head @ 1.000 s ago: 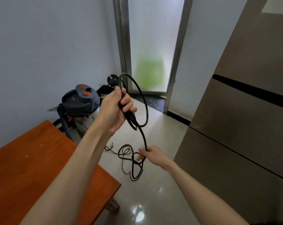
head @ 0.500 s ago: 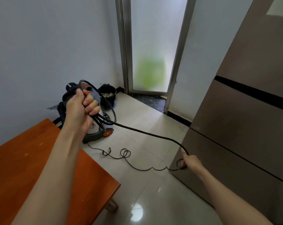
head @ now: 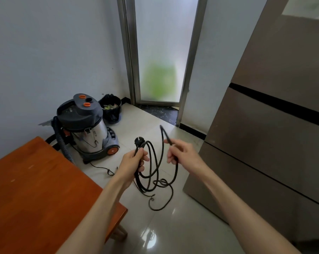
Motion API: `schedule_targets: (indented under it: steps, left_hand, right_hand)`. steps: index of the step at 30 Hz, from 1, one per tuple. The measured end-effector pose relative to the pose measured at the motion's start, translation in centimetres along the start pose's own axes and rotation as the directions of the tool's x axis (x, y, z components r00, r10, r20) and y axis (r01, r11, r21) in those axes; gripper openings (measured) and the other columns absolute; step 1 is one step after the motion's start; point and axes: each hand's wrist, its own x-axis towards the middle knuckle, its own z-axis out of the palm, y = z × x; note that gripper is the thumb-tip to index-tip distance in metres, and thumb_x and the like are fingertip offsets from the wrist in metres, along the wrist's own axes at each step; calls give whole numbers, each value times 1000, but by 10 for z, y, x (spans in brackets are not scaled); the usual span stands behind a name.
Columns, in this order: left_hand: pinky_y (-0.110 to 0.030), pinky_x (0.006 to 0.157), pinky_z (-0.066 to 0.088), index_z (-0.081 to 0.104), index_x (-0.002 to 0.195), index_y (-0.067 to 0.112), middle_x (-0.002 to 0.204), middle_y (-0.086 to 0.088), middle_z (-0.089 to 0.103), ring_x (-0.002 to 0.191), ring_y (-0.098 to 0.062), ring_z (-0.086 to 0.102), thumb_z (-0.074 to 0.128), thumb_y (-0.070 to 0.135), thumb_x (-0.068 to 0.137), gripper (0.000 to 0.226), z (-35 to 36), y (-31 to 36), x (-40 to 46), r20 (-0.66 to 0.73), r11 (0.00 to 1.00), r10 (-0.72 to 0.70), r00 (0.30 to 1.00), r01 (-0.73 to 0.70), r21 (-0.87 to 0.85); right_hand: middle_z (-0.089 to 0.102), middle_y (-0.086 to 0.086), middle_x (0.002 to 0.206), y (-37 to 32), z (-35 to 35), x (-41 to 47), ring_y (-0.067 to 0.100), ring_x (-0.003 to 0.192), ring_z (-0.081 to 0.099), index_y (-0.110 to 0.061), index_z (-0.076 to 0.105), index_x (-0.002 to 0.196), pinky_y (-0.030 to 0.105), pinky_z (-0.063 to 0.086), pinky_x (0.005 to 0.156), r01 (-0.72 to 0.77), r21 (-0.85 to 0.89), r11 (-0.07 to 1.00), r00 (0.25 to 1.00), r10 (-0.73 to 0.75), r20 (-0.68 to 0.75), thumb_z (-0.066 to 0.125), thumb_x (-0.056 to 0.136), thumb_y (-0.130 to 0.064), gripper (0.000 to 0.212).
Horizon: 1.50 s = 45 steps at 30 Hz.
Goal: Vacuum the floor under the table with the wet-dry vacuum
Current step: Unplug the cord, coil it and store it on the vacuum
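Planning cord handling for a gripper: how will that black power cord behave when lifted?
Likely floppy: the power cord sags in loose loops below the left hand and right hand. Probably tangle-prone: the loops cross and curl. The plug end looks heavier, so it may swing.

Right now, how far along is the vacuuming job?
Early setup. Done: nothing on the floor itself. In hand: the left hand grips coils of the power cord with the plug free; the right hand holds another loop. Left: plug in, take up the hose; the vacuum sits by the wall, beside the table.
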Motion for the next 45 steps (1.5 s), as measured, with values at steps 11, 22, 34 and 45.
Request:
schedule_targets:
  steps: [11,22,34,45]
  left_hand:
    - [-18,46,32,47,89,11,62,-1,42,51,-9,37,32,23,103,24,-5,29,5,-86,973,146,985,-159,-170]
    - [-17,45,34,42,89,11,75,-9,56,55,-11,39,31,15,103,19,-50,21,24,-131,972,73,989,-100,-211]
    - [-24,59,46,45,90,11,79,-6,53,68,-13,52,31,21,103,22,-80,29,90,-232,988,30,972,-63,-139]
    - [-21,53,32,59,97,5,82,-4,56,62,-10,38,39,15,101,23,-15,48,182,-285,972,-137,949,73,-222]
  right_hand:
    - [57,6,54,27,9,-7,10,39,54,-15,56,103,20,43,43,-129,-353,927,992,120,-48,41,101,-20,16]
    - [58,4,68,4,51,39,7,42,49,-18,49,128,15,38,44,-95,-303,948,993,112,39,30,99,-3,38]
    - [51,-9,55,9,88,115,18,61,55,-20,60,85,27,43,63,-56,-582,811,997,82,17,44,96,-22,19]
    - [57,0,68,-1,38,218,10,60,52,-14,58,76,22,43,57,-102,-163,981,983,125,138,59,89,-9,14]
